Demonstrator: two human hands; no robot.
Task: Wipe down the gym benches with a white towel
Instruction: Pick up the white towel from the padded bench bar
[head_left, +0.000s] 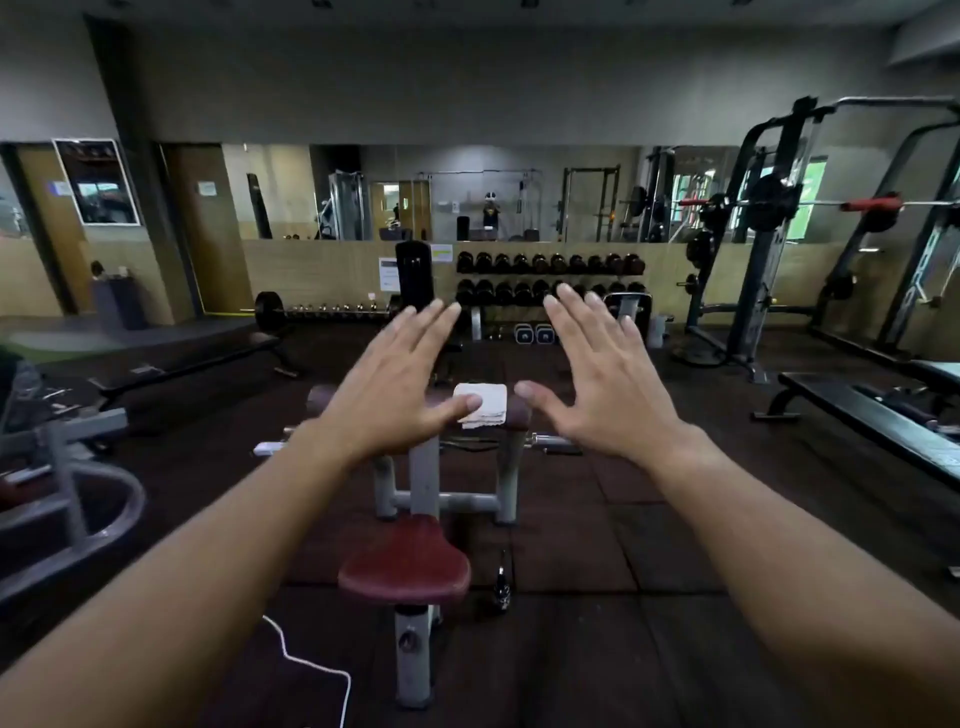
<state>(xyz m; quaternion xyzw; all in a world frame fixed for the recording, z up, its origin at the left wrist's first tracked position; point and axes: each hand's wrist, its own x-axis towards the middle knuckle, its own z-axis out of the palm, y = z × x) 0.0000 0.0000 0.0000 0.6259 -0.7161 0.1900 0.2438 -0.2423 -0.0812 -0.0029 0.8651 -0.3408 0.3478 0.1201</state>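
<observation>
I hold both arms out in front of me, my left hand (395, 384) and my right hand (605, 374) spread wide, fingers straight, palms down, gripping nothing. The folded white towel (485, 408) lies on the dark red padded armrest (519, 410) of the grey-framed preacher bench (426, 488), showing between my two thumbs. The bench's rounded maroon seat (405, 566) sits nearer to me. A black flat bench (857, 410) stands off to my right.
</observation>
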